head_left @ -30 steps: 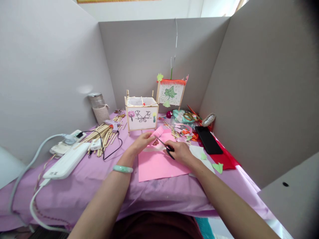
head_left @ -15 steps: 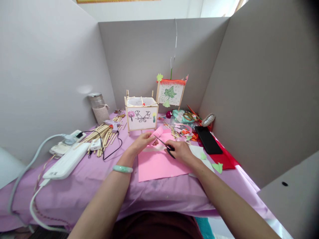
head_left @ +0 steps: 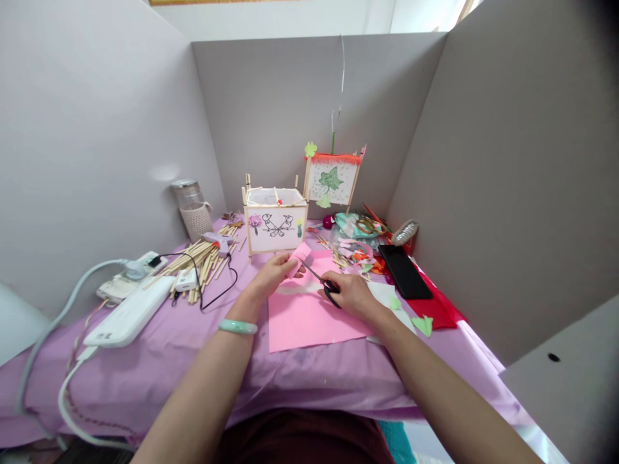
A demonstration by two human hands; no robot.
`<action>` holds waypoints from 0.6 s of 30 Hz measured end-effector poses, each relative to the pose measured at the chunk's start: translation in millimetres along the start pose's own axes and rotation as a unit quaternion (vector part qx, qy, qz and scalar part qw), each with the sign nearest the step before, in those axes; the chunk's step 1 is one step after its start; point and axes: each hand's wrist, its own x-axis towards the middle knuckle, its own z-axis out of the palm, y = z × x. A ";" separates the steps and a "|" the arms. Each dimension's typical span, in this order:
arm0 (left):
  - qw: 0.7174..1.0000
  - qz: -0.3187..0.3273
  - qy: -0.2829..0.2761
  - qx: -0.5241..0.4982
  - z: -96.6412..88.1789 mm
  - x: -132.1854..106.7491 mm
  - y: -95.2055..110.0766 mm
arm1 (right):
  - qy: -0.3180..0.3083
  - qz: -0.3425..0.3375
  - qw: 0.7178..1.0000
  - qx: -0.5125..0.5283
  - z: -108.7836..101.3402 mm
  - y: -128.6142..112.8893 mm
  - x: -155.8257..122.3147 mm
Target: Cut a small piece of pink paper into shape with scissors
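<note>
Pink paper piece (head_left: 298, 256) sits pinched in my left hand (head_left: 275, 273), raised a little above the worktop (head_left: 145, 361), thumb and fingers closed on its lower end so that its upper end sticks out toward the lantern (head_left: 275, 223). My right hand (head_left: 352, 295) is just to the right of it, curled around the black handles of the scissors (head_left: 323, 282). I see the blades run up and left from that hand, and their tip reaches the piece's lower edge right beside my left fingers; whether the blades are parted or closed I cannot tell at this size. Both hands hover over the far end of a pink sheet (head_left: 309, 316) that lies flat on the purple cloth between my forearms. A pale green bangle (head_left: 236, 327) rings my left wrist.

Behind the piece stands the lantern with a butterfly drawing on its front, and a second lantern (head_left: 333, 179) with a green leaf stands farther back to the right. Left of my left hand lies a heap of sticks (head_left: 203, 261) with a glue gun (head_left: 218, 241) on it, then a power strip (head_left: 128, 319). Right of my right hand are paper scraps (head_left: 355, 251), a black phone (head_left: 404, 270) and red paper (head_left: 438, 306).
</note>
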 end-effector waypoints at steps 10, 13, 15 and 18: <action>1.000 -0.004 0.011 -0.012 -0.9 -0.8 0.0 | 0.000 0.000 1.000 -0.001 1.2 1.0 0.0; 1.000 -0.003 0.001 -0.009 -1.4 0.1 -1.5 | 0.001 -0.002 1.000 0.001 1.4 0.8 0.1; 1.000 -0.002 -0.005 -0.006 -1.3 0.6 -2.0 | 0.001 0.000 1.000 -0.002 1.6 0.4 0.2; 1.000 -0.001 -0.008 0.001 -0.8 0.8 -1.6 | 0.003 -0.001 1.000 -0.008 1.7 -0.3 0.4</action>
